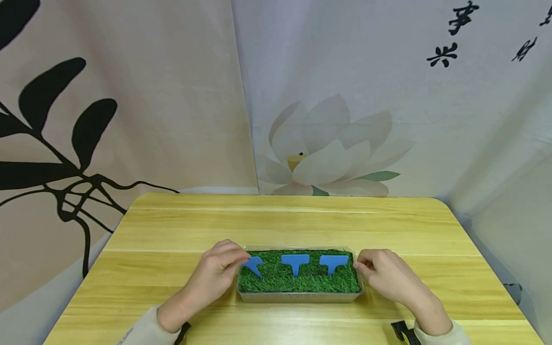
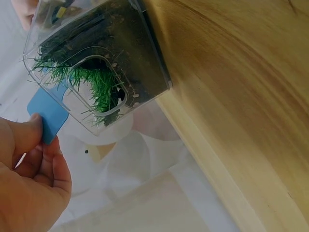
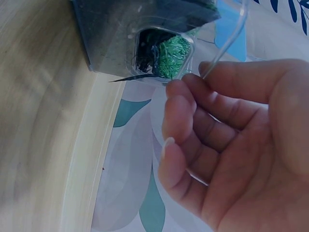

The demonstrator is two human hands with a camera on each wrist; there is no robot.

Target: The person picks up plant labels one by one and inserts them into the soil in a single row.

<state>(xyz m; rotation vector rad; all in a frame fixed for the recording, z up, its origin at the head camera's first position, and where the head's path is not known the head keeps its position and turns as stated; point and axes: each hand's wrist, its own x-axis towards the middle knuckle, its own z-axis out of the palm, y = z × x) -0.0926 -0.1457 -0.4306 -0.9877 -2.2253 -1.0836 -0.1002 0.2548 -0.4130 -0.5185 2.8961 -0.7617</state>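
Observation:
On the table stands a clear plastic box (image 1: 297, 298) filled with green artificial grass (image 1: 276, 284). Three blue T-shaped plant labels stick up from the grass. My left hand (image 1: 217, 268) pinches the head of the leftmost label (image 2: 47, 112) between thumb and fingers; that label leans, its stem angled down into the grass. The middle label (image 1: 295, 261) and the right label (image 1: 334, 261) stand upright. At the other end, my right hand (image 1: 384, 273) holds the box's rim between thumb and forefinger, with its other fingers loosely curled, as the right wrist view shows.
The wooden table (image 1: 194, 225) extends around the box. Behind it hangs a pale curtain (image 1: 172, 96) printed with a lotus, dark leaves and characters. Black straps (image 1: 405, 331) sit at the wrists by the sleeves.

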